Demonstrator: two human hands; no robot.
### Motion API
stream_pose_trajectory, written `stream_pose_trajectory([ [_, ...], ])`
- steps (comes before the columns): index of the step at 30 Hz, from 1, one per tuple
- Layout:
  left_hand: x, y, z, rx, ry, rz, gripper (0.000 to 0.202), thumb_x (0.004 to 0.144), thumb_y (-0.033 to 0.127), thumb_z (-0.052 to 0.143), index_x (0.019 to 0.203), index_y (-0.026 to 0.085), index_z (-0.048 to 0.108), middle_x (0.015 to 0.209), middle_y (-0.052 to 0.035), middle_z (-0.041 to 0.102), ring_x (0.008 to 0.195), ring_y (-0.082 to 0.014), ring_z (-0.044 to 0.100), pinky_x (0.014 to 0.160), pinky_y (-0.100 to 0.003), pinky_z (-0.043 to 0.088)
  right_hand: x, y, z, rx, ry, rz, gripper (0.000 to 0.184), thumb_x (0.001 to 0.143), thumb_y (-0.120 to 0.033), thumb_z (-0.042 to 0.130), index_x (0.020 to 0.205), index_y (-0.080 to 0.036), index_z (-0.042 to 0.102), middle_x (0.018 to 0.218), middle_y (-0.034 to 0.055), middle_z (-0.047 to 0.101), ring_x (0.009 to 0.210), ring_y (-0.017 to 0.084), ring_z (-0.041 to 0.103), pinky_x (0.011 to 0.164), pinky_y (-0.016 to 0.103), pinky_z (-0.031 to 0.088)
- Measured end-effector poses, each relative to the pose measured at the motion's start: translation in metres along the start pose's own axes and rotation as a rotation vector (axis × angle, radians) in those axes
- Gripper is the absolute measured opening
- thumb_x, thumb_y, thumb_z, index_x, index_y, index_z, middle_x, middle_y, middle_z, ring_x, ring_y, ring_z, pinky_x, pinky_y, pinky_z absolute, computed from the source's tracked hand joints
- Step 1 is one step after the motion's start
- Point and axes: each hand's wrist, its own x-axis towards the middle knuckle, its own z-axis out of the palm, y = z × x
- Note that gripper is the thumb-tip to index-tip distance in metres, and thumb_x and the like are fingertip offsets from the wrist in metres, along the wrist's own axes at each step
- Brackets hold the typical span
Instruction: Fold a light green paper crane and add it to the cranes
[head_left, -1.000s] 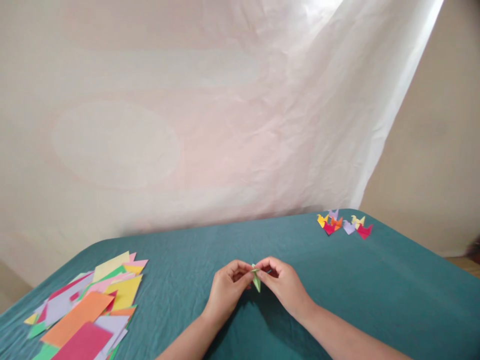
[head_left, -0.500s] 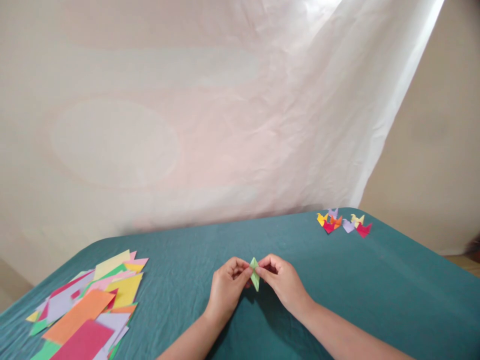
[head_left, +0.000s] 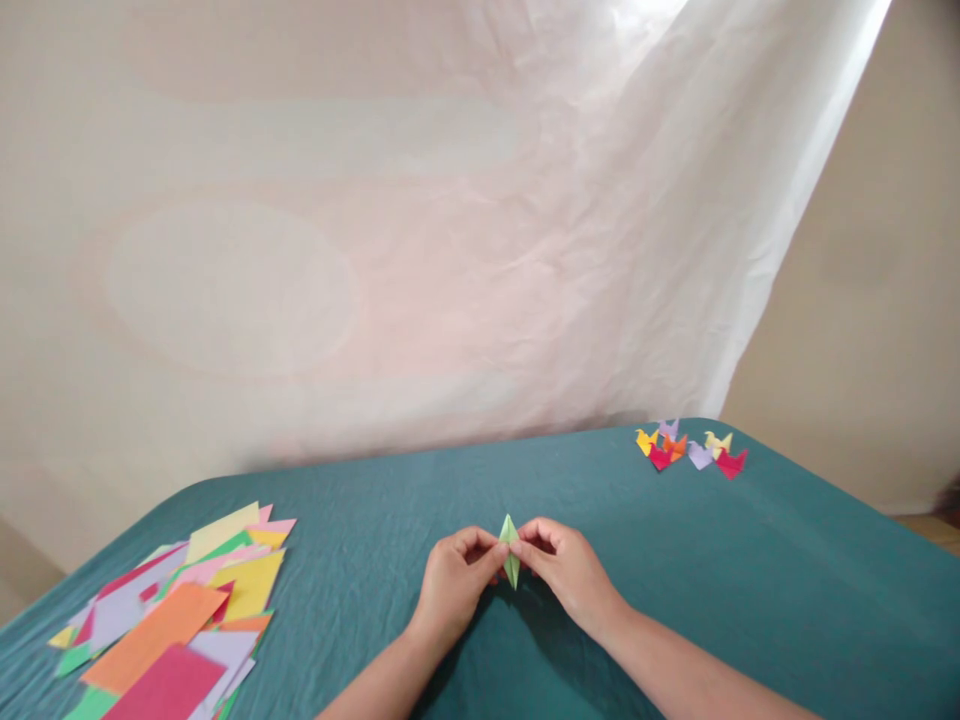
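- Green folded paper (head_left: 512, 567), narrow and pointed at both ends, is held between the person's two hands over the dark green tablecloth (head_left: 360, 560) – one tip points away from the person, the other back towards them.
- The left hand (head_left: 456, 578), just left of the green folded paper, pinches its middle between thumb and fingers; the other fingers are curled in.
- The right hand (head_left: 568, 572), just right of the green folded paper, pinches the opposite side of its middle; the two thumbs are close together across it.
- Well left of the green folded paper lies a loose, overlapping pile of coloured paper (head_left: 154, 635) – orange, crimson, yellow, lilac, pink and green among it.
- Well right of the green folded paper, and farther from the person, stand small paper birds (head_left: 660, 458) in a cluster: yellow, lilac, orange, red and pale yellow.
- Beyond the green folded paper, behind the table's far edge, hangs a pale, creased sheet (head_left: 465, 280).
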Motion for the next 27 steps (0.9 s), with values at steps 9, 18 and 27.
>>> stream_pose_trajectory([
  [9, -0.004, 0.003, 0.001, 0.004, -0.057, 0.035, 0.026, 0.080, 0.039, 0.060, 0.068, 0.016, 0.064, 0.060, -0.0021, 0.066, 0.057, -0.0142, 0.058, 0.058, -0.023, 0.044, -0.002, -0.004, 0.000, 0.039, -0.042, -0.010, 0.031, 0.083, -0.046, 0.058, 0.077, -0.016, 0.063, 0.067, -0.0003, 0.062, 0.061, 0.014, 0.053, 0.057, 0.022, 0.039],
  [18, 0.001, -0.012, 0.004, -0.108, -0.076, 0.032, 0.026, 0.075, 0.040, 0.067, 0.080, 0.015, 0.061, 0.068, -0.0004, 0.061, 0.059, -0.0126, 0.055, 0.050, -0.020, 0.043, -0.003, -0.002, 0.002, -0.071, -0.088, -0.033, 0.033, 0.082, -0.046, 0.060, 0.073, -0.014, 0.064, 0.062, -0.0014, 0.057, 0.058, 0.012, 0.048, 0.054, 0.021, 0.036],
  [27, 0.004, -0.014, 0.002, -0.180, -0.014, -0.037, 0.026, 0.072, 0.038, 0.069, 0.069, 0.014, 0.062, 0.062, -0.0018, 0.062, 0.053, -0.0109, 0.051, 0.053, -0.021, 0.039, -0.004, 0.000, 0.007, -0.210, -0.102, -0.081, 0.031, 0.084, -0.041, 0.057, 0.069, -0.015, 0.063, 0.062, -0.0019, 0.056, 0.060, 0.012, 0.047, 0.055, 0.021, 0.034],
])
